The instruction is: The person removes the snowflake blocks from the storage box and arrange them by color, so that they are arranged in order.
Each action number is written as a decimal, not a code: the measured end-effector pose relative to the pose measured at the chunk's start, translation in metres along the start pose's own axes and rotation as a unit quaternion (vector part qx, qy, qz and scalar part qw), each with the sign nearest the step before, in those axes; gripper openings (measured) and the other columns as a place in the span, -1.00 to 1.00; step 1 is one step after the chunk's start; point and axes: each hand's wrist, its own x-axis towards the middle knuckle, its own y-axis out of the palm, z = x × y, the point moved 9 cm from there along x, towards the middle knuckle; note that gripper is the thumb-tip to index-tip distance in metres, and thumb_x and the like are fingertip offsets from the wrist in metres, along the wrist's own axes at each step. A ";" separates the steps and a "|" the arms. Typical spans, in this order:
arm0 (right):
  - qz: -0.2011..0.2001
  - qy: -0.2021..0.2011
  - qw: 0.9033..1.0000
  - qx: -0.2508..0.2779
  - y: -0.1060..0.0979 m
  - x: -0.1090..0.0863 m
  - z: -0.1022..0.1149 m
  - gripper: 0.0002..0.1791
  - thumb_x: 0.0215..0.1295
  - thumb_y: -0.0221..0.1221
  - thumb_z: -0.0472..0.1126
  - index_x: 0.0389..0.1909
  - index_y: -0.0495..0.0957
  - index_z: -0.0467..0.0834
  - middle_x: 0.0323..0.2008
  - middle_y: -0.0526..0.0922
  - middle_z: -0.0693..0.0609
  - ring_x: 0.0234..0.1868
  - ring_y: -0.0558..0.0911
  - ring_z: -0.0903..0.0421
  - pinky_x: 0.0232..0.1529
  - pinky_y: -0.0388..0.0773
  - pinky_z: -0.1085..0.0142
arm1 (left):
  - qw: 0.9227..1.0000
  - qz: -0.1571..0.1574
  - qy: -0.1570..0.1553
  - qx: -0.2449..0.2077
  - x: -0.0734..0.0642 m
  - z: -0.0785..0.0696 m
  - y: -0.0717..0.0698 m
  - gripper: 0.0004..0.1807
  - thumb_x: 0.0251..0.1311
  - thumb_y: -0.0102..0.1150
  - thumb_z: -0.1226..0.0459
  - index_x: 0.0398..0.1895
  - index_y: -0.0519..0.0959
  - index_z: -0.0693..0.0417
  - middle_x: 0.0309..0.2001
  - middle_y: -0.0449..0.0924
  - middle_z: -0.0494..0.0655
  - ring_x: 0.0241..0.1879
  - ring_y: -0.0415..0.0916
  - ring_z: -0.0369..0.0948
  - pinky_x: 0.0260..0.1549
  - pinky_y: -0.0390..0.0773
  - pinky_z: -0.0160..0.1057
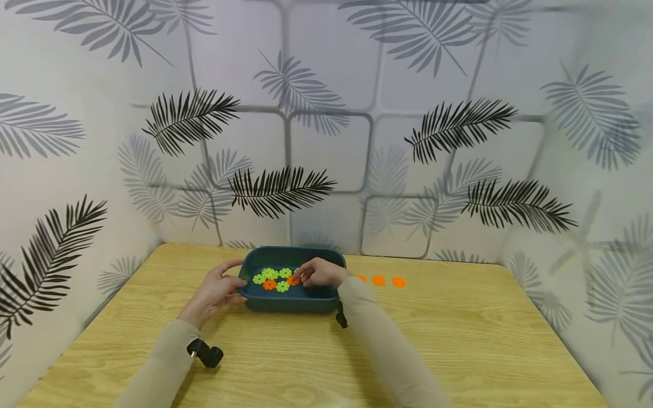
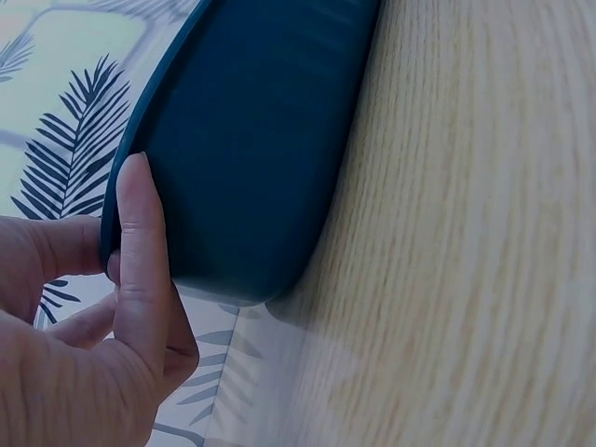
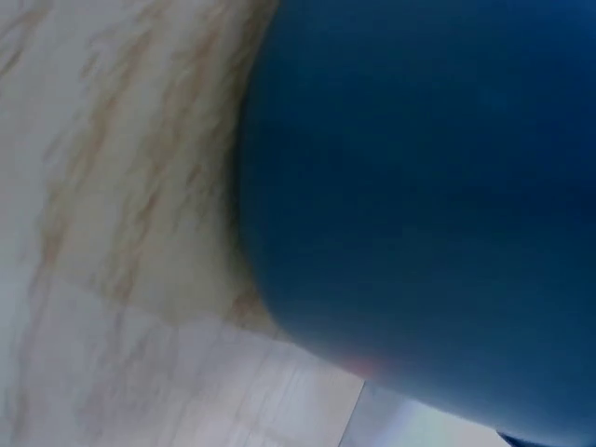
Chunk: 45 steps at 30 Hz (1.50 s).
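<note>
A dark teal plastic bin (image 1: 293, 306) stands on the table, holding several green notched discs (image 1: 282, 287) and an orange notched disc (image 1: 269, 285). My left hand (image 1: 216, 292) grips the bin's left end, fingers and thumb on either side of the rim, as the left wrist view shows. Inside the bin, my right hand (image 1: 320, 272) has its curled fingertips on a second orange notched disc (image 1: 293, 280), pinching its right side and partly covering it. Only the bin's outer wall (image 3: 419, 205) fills the right wrist view, hiding the right fingers there.
Right of the bin, several orange discs (image 1: 378, 280) lie in a row on the wooden table (image 1: 459, 334), one partly hidden behind the right wrist. A wall with a feather pattern (image 1: 326, 153) rises at the table's back edge.
</note>
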 end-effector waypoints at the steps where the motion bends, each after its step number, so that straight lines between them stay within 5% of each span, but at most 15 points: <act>1: 0.003 -0.001 1.000 -0.010 0.001 0.000 0.001 -0.63 0.29 0.14 -0.50 0.09 0.63 -0.23 -0.02 0.67 -0.16 -0.29 0.51 0.22 -0.34 0.45 0.48 | 1.000 0.000 0.000 0.001 0.000 0.000 0.000 -0.29 0.32 0.06 0.45 0.51 0.13 -0.01 -0.26 0.58 0.08 -0.47 0.63 -0.21 -0.40 0.72 -0.24; 11: 0.000 -0.004 0.999 -0.053 0.002 0.000 0.005 -0.70 0.28 0.18 -0.46 0.00 0.67 -0.24 -0.01 0.69 -0.12 -0.27 0.52 0.22 -0.25 0.50 0.47 | 1.000 0.005 0.007 0.001 -0.002 -0.002 0.001 -0.28 0.32 0.06 0.44 0.52 0.12 -0.02 -0.27 0.60 0.05 -0.44 0.64 -0.21 -0.37 0.72 -0.23; 20: 0.011 -0.005 0.998 -0.057 0.005 0.001 0.001 -0.62 0.26 0.25 -0.41 0.10 0.61 -0.18 -0.29 0.54 -0.01 -0.34 0.41 0.17 -0.36 0.36 0.43 | 1.000 0.010 0.009 -0.002 -0.002 -0.003 0.002 -0.28 0.32 0.06 0.45 0.52 0.11 0.01 -0.29 0.62 0.06 -0.43 0.64 -0.20 -0.35 0.73 -0.21; 36: -0.035 -0.011 0.994 -0.102 0.003 0.008 -0.001 -0.77 0.08 0.43 -0.27 -0.23 0.66 -0.05 -0.32 0.63 0.06 -0.32 0.55 0.20 -0.27 0.57 0.40 | 1.000 0.005 0.007 -0.003 -0.001 -0.001 -0.001 -0.29 0.32 0.05 0.45 0.51 0.12 0.01 -0.28 0.61 0.06 -0.45 0.63 -0.21 -0.38 0.72 -0.25; 45: -0.023 -0.026 0.996 -0.082 0.006 0.006 0.001 -0.73 0.14 0.38 -0.35 -0.16 0.59 -0.08 -0.31 0.62 0.02 -0.34 0.55 0.18 -0.25 0.58 0.37 | 1.000 -0.003 0.001 -0.008 0.000 0.002 -0.002 -0.29 0.31 0.08 0.45 0.51 0.14 -0.01 -0.29 0.58 0.05 -0.45 0.63 -0.18 -0.41 0.72 -0.26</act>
